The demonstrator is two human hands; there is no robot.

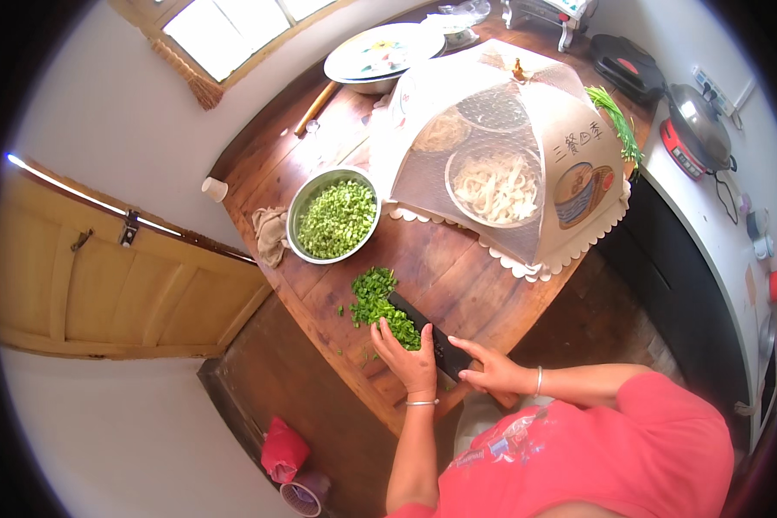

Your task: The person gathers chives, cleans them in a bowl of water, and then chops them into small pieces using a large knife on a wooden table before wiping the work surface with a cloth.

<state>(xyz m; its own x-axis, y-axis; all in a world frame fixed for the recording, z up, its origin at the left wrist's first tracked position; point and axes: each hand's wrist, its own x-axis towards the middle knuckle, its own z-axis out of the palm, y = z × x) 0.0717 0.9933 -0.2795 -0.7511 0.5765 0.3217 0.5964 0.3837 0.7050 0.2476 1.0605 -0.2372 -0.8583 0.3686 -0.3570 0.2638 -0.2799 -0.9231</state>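
My right hand (489,369) grips the wooden handle (506,397) of a dark-bladed cleaver (437,340), its index finger stretched along the blade. The blade lies slantwise near the table's front corner, against a heap of chopped green leaves (374,294). My left hand (409,362) is spread over the near end of the heap, fingers on the greens and thumb beside the blade. Beyond the heap stands a metal bowl (334,260) full of finely chopped green vegetable (338,219). Part of the greens is hidden under my left hand.
A mesh food cover (560,249) stands on the wooden table (440,259), over a bowl of pale strips (497,188). A crumpled cloth (270,236) lies left of the metal bowl, near a paper cup (214,189). Long green stalks (618,126) lie behind the cover. A wok (699,126) sits on the right counter.
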